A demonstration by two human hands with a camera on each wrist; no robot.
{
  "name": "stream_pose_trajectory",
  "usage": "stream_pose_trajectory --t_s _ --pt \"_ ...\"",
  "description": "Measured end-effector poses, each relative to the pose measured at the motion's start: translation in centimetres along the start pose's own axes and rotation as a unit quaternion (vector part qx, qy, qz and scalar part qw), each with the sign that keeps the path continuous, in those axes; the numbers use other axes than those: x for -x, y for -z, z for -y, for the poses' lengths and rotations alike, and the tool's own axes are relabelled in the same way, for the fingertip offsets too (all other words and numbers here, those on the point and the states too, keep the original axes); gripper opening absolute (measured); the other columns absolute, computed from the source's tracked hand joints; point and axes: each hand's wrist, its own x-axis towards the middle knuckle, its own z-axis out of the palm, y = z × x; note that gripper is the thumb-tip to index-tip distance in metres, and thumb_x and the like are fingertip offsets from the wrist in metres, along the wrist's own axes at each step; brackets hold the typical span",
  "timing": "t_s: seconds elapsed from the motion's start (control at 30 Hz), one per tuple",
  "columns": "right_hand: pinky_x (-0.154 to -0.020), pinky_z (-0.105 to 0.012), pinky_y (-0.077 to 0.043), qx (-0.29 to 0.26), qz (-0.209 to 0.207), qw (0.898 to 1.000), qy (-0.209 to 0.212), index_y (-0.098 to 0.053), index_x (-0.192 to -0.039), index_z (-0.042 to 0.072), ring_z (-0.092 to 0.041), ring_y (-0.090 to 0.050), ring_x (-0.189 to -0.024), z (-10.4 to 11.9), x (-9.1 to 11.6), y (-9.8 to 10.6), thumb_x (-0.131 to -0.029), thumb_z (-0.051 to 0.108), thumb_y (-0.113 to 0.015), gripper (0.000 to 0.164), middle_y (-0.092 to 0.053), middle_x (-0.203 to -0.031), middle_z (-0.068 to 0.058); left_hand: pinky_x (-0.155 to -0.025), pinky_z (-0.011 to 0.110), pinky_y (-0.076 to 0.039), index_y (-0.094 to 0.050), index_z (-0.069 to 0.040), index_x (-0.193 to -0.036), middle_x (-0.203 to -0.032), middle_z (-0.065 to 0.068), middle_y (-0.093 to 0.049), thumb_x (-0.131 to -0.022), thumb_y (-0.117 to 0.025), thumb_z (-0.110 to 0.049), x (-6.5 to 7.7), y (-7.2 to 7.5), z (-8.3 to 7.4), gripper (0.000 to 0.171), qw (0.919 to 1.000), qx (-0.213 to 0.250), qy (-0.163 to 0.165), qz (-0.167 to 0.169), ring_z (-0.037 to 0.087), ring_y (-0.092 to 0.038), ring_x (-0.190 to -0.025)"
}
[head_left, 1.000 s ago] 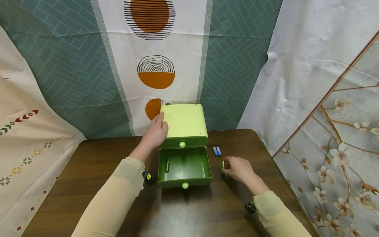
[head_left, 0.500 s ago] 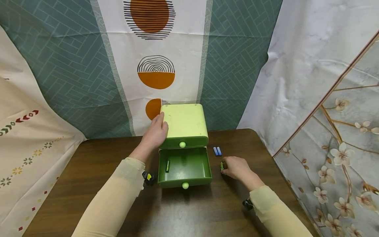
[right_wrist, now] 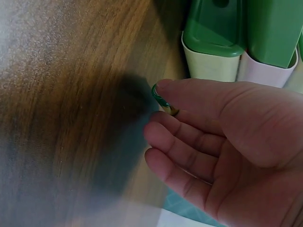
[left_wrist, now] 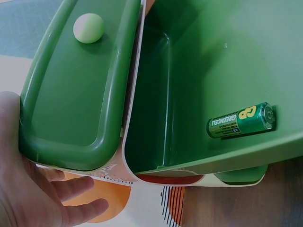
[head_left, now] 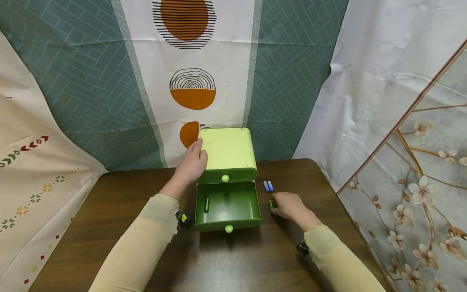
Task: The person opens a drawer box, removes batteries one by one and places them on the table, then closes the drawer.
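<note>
Two cream fabric sleeves, the left sleeve (head_left: 135,243) and the right sleeve (head_left: 343,259), lie nearest, over a dark brown wood-grained table (head_left: 233,267). Two small black wrist devices show, one below each wrist.

In the middle of the table a dark green plastic drawer (head_left: 240,224) stands pulled out toward the near side, with one round pale-green knob (head_left: 228,228) on its front. One green cylindrical battery (left_wrist: 241,120) with gold lettering lies inside, near the drawer's left wall.

To the right of the drawer and apart from it, the right hand (head_left: 290,205) pinches a second green battery (head_left: 271,204) with a gold end between thumb and forefinger, the gap narrow; the other three fingers curve loosely beside it. Just beyond lie two blue-and-white cylindrical batteries (head_left: 270,186), side by side on the table: four batteries in view, two of each colour.

The left hand (head_left: 189,163) rests against the left side of the pale yellow-green plastic cabinet (head_left: 228,148), thumb on the top, fingers fairly straight and spread moderately wide, touching only the cabinet. Above the pulled-out drawer sits one closed green drawer (head_left: 211,176) with its own round knob.

Farthest, a teal-and-white patterned cloth (head_left: 292,81) hangs behind the table.
</note>
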Motion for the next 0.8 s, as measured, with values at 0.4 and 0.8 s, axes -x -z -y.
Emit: stream_pose_trajectory --t_s 0.4,0.8 --pt "-0.076 -0.051 -0.058 0.006 -0.003 1.000 0.023 -0.080 -0.113 0.011 -0.022 -0.068 -0.085 -1.2 -1.2 -1.5 -0.092 0.024 -0.091 0.027 -0.071 -0.090 -0.001 -0.131 0.062 -0.020 -0.009 -0.016 -0.180 -0.183 0.017 -0.011 -0.117 -0.022 -0.042 0.1 0.0 -0.1 0.069 1.0000 0.001 0.002 0.002 0.041 -0.019 -0.167" --pt "-0.073 -0.049 -0.057 0.011 0.007 1.000 0.017 -0.079 -0.116 0.020 -0.019 -0.064 -0.082 -4.9 -4.6 -5.9 -0.090 0.034 -0.093 0.032 -0.068 -0.088 0.005 -0.131 0.062 -0.020 -0.009 -0.016 -0.180 -0.183 0.017 -0.011 -0.117 -0.022 -0.041 0.1 0.0 -0.1 0.069 1.0000 0.003 0.000 0.001 0.040 -0.018 -0.167"
